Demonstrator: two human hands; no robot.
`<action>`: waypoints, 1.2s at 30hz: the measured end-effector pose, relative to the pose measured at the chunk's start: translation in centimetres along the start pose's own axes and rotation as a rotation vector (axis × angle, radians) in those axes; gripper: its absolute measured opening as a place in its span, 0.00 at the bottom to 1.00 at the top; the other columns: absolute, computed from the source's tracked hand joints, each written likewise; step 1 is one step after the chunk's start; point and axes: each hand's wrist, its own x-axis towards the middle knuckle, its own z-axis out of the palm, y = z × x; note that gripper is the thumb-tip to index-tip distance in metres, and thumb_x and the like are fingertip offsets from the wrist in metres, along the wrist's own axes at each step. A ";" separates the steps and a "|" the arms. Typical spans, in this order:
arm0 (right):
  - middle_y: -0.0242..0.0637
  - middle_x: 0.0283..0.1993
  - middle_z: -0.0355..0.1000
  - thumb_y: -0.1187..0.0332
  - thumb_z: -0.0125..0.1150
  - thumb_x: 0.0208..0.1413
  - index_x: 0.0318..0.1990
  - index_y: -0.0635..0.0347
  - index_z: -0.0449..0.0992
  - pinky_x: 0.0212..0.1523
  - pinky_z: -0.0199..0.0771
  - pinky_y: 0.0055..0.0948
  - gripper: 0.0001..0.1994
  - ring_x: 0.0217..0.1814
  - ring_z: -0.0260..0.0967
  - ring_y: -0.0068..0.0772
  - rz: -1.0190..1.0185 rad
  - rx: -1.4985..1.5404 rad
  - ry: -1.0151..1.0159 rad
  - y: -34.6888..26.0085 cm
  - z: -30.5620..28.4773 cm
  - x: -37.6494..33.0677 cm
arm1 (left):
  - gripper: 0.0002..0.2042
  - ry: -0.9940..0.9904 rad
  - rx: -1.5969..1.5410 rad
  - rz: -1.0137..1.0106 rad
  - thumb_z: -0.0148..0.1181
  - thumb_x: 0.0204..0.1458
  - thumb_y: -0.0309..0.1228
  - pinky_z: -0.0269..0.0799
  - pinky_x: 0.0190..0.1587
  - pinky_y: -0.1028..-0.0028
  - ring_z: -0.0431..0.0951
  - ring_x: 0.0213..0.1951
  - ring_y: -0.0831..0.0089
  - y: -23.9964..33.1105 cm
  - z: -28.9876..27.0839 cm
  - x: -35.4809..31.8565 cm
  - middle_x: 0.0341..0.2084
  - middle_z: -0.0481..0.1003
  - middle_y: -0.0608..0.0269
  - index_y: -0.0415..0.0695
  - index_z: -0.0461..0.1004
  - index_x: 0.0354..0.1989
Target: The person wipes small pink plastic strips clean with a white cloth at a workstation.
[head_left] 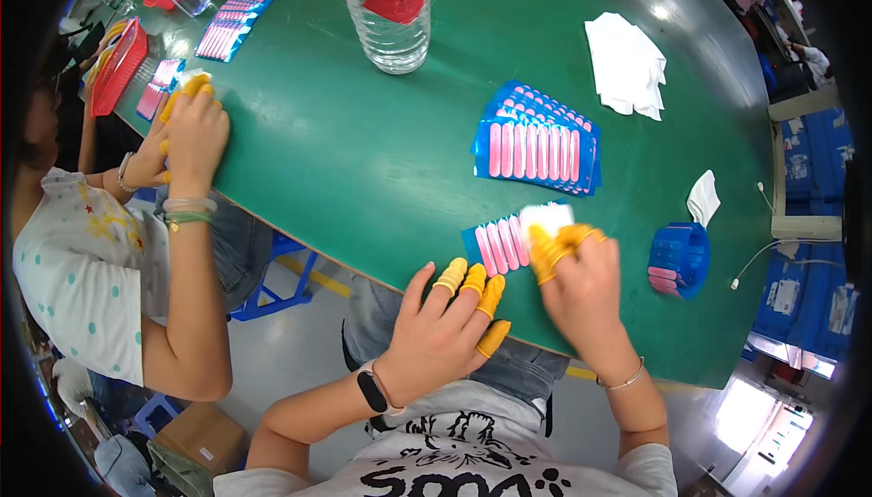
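My right hand [581,279], in yellow finger cots, is closed on a folded white wiping cloth [546,218]. It presses the cloth onto the right part of a blue sheet with long pink strips [496,244] near the table edge. My left hand [442,315] lies with its fingers stretched out and apart, yellow cots on several of them. Its fingertips are at the lower left edge of that sheet; whether they press on it I cannot tell. Just beyond, a fanned stack of similar blue sheets with pink strips [536,147] lies on the table.
On the green table [309,134] stand a clear water bottle [386,11] and, at right, a curled blue sheet [679,259] by a white cloth [703,197]. White cloths [625,63] lie farther back. At left a co-worker [91,261] handles similar sheets beside a red basket [121,68].
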 end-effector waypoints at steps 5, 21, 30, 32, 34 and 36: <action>0.42 0.39 0.71 0.74 0.67 0.46 0.38 0.61 0.81 0.39 0.61 0.39 0.10 0.38 0.65 0.40 0.089 -0.092 0.099 0.4 -1.1 -0.2 | 0.22 0.007 -0.004 0.019 0.66 0.47 0.42 0.60 0.61 0.52 0.72 0.51 0.58 -0.2 0.2 0.4 0.42 0.75 0.59 0.42 0.78 0.48; 0.38 0.39 0.70 0.66 0.70 0.51 0.35 0.61 0.79 0.41 0.67 0.32 0.09 0.37 0.66 0.35 0.577 1.376 0.413 -2.4 -4.8 -5.2 | 0.23 0.038 -0.165 -0.042 0.70 0.43 0.35 0.64 0.48 0.59 0.70 0.43 0.56 -0.8 -1.8 2.9 0.39 0.71 0.57 0.42 0.75 0.49; 0.23 0.37 0.59 0.55 0.54 0.61 0.38 0.47 0.68 0.36 0.52 0.36 0.09 0.34 0.56 0.24 0.382 1.965 0.618 2.4 -6.8 -9.8 | 0.29 -0.155 -0.026 -0.181 0.75 0.39 0.40 0.62 0.44 0.60 0.66 0.42 0.55 -0.7 -1.9 5.8 0.41 0.66 0.51 0.37 0.69 0.46; 0.23 0.36 0.57 0.52 0.52 0.62 0.36 0.47 0.67 0.36 0.51 0.35 0.11 0.34 0.56 0.23 0.355 1.981 0.602 3.2 -6.4 -10.7 | 0.30 -0.173 -0.026 -0.180 0.76 0.38 0.40 0.62 0.44 0.60 0.65 0.41 0.54 -0.8 -1.9 6.0 0.41 0.65 0.51 0.37 0.68 0.45; 0.23 0.35 0.58 0.53 0.53 0.61 0.36 0.47 0.67 0.36 0.52 0.35 0.11 0.33 0.56 0.24 0.651 1.322 0.520 2.9 -6.1 -12.5 | 0.30 -0.188 -0.025 -0.177 0.76 0.38 0.39 0.62 0.44 0.59 0.65 0.41 0.54 -0.6 -2.0 6.2 0.40 0.65 0.51 0.37 0.68 0.45; 0.23 0.33 0.58 0.53 0.54 0.61 0.36 0.47 0.67 0.36 0.52 0.34 0.10 0.33 0.56 0.24 0.864 0.640 0.413 2.7 -6.0 -13.5 | 0.28 -0.148 -0.046 -0.149 0.75 0.40 0.37 0.64 0.44 0.61 0.67 0.41 0.53 -0.1 -2.4 6.5 0.41 0.67 0.49 0.36 0.67 0.45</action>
